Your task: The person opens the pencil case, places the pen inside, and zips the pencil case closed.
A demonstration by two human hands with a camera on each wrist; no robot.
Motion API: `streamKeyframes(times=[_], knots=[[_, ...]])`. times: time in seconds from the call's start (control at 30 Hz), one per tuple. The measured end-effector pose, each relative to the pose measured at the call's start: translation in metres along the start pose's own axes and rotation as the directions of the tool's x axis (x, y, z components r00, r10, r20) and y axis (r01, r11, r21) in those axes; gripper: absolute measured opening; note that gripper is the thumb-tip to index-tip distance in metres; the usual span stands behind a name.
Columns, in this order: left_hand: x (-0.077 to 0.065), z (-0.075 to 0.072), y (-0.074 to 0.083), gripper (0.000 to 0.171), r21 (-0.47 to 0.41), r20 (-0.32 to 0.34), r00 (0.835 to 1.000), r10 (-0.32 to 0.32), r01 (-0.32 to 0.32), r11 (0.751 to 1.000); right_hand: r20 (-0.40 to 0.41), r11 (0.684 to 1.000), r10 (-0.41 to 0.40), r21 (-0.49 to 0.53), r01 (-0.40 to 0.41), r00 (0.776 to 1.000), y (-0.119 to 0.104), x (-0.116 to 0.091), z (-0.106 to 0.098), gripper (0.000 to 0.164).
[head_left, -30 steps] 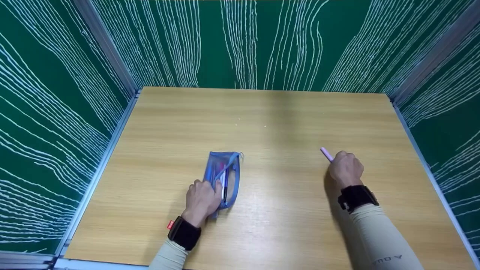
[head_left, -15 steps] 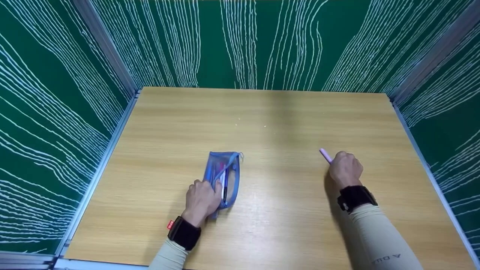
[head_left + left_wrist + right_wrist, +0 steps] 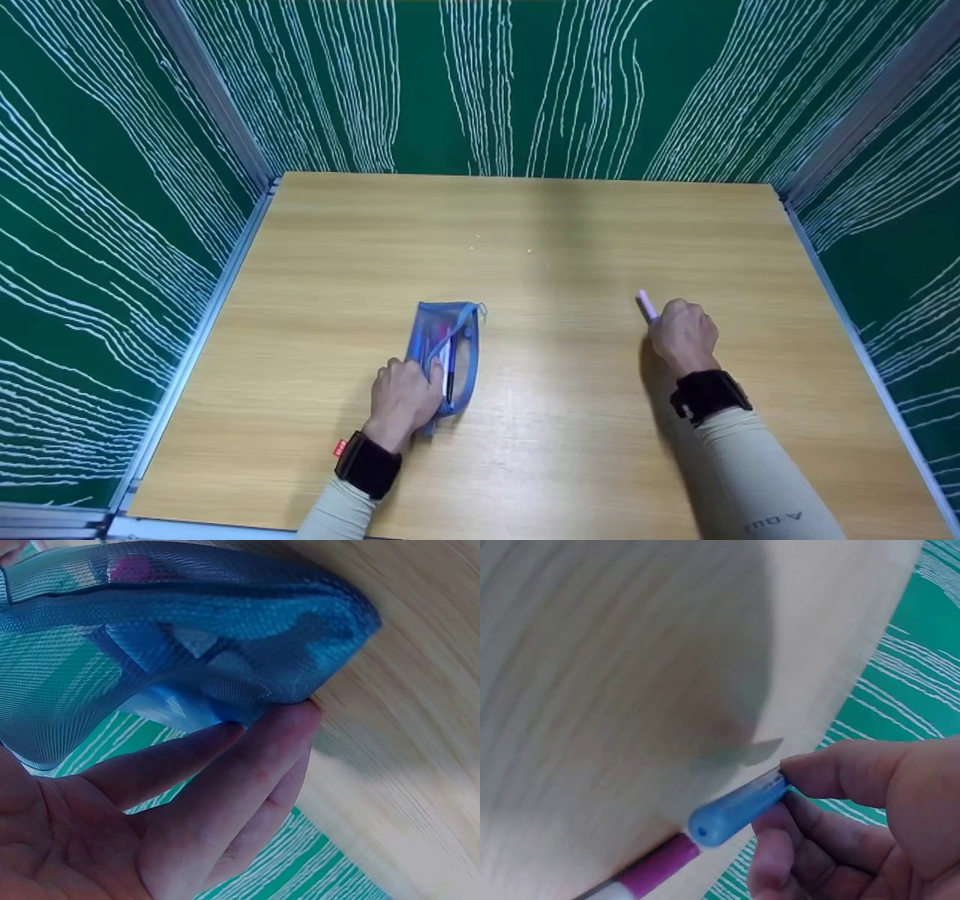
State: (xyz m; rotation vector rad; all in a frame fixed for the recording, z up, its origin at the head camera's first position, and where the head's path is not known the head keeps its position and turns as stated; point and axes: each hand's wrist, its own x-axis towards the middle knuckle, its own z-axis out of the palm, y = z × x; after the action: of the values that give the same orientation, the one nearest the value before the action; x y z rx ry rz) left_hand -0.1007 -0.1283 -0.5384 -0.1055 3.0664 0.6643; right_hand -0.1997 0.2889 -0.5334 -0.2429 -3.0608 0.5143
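Note:
A blue mesh pencil case (image 3: 466, 375), its zip opening gaping, lies on the wooden table left of centre. Several pens (image 3: 450, 367) show inside. The left hand (image 3: 405, 397) grips the case's near left side, thumb on top; in the left wrist view, its fingers (image 3: 247, 772) press against the mesh (image 3: 300, 652). At the right of the table, the right hand (image 3: 684, 336) pinches a blue rounded pen-like piece (image 3: 735, 810) between thumb and fingers. A pink-and-white marker (image 3: 660, 866) runs on from its end; whether the two are joined, I cannot tell.
The light wooden table (image 3: 525, 217) has green panels (image 3: 427, 97) with wavy white lines on three sides. Metal rails (image 3: 217, 300) edge it. Tiny white specks (image 3: 529, 251) lie beyond the case.
The right hand has shifted slightly left and away from the person, and the pink marker has turned a little more upright in the head view. The left hand and pencil case stay put.

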Motion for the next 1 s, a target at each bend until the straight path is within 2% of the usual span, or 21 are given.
streamKeyframes(times=[0.13, 0.2, 0.43, 0.57, 0.8, 1.0], knots=[[0.000, 0.000, 0.000, 0.062, 0.003, 0.009, 1.000, -0.005, 0.005, 1.000, 0.051, 0.998, -0.009, 0.070, 0.005, 0.999, -0.009, -0.004, -0.003, 0.044], [0.001, -0.001, 0.001, 0.062, 0.006, 0.015, 1.000, -0.008, 0.008, 1.000, 0.083, 0.992, -0.019, 0.126, 0.008, 0.996, -0.014, -0.007, -0.005, 0.044], [0.001, -0.001, 0.001, 0.062, 0.007, 0.030, 0.999, -0.014, 0.014, 1.000, 0.120, 0.958, -0.054, 0.287, 0.017, 0.991, -0.035, -0.015, -0.001, 0.028], [0.001, -0.001, 0.001, 0.061, 0.008, 0.033, 0.999, -0.015, 0.015, 1.000, 0.170, 0.932, -0.037, 0.361, -0.027, 0.985, -0.050, -0.019, 0.004, 0.020], [0.000, -0.001, 0.001, 0.061, 0.008, 0.022, 1.000, -0.013, 0.012, 1.000, 0.320, 0.854, -0.008, 0.495, -0.160, 0.947, -0.074, -0.026, 0.015, 0.019], [0.000, -0.001, 0.001, 0.063, 0.015, 0.011, 1.000, -0.005, 0.005, 1.000, 0.390, 0.817, -0.007, 0.533, -0.220, 0.921, -0.094, -0.034, 0.024, 0.019]])
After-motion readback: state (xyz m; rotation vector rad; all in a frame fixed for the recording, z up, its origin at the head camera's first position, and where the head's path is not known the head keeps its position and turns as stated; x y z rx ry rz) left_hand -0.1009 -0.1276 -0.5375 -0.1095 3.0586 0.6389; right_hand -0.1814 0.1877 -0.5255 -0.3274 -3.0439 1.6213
